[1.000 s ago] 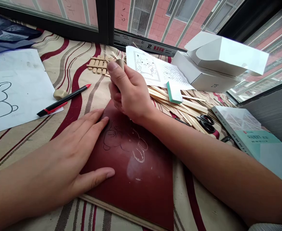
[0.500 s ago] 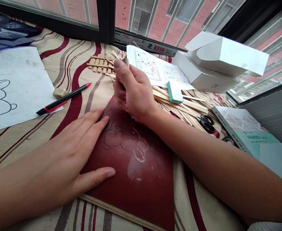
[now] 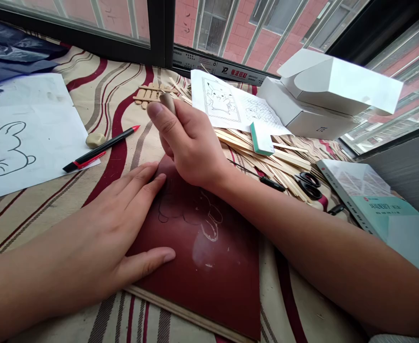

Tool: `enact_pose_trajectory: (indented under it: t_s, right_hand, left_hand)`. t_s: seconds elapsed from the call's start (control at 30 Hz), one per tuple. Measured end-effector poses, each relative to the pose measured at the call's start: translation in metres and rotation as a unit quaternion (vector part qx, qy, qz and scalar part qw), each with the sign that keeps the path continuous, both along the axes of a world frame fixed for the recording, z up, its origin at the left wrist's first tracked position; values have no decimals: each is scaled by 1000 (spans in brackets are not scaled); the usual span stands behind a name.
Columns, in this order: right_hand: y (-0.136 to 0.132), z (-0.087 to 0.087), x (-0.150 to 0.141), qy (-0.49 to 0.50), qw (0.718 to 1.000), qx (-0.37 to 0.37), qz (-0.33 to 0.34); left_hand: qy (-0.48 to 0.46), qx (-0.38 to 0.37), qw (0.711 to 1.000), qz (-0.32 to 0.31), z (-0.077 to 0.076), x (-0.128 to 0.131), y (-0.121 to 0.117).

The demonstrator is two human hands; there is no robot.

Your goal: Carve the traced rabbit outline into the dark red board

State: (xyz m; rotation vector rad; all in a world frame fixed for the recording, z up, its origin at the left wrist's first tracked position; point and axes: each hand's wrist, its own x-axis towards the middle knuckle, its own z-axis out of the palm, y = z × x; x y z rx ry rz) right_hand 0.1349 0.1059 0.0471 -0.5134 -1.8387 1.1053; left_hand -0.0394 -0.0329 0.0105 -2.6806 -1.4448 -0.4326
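Observation:
A dark red board (image 3: 216, 267) lies on the striped cloth, with a cartoon outline scratched into its upper half. My left hand (image 3: 112, 233) rests flat and open on the board's left edge, fingers stretched out. My right hand (image 3: 189, 143) is closed in a fist round a carving tool with a rounded wooden handle (image 3: 167, 101), whose top shows beside my thumb. The fist sits over the board's far edge, and the tool's tip is hidden beneath it.
A white sheet with a rabbit drawing (image 3: 12, 143), an eraser (image 3: 95, 139) and a red-tipped black pen (image 3: 100, 148) lie left. Wooden sticks (image 3: 262, 159), a printed drawing (image 3: 227, 102), scissors (image 3: 307, 183), a white box (image 3: 323, 95) and a book (image 3: 384, 214) lie right. The window frame (image 3: 159, 33) runs behind.
My right fist with the tool has shifted a little left over the board's far edge. My left hand stays flat on the board.

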Motion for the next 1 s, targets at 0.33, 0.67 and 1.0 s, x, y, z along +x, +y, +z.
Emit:
enact_pose_trajectory:
  t_s: [0.33, 0.67, 1.0]
  right_hand:
    - [5, -4, -5, -79, 996, -22, 31]
    - [5, -5, -6, -62, 988, -113, 83]
    - [7, -4, -5, -62, 989, -116, -70]
  left_hand:
    - [-7, 45, 999, 11, -2, 8, 1]
    - [-11, 10, 1000, 12, -4, 10, -1]
    - [-12, 15, 1000, 6, -5, 8, 0]
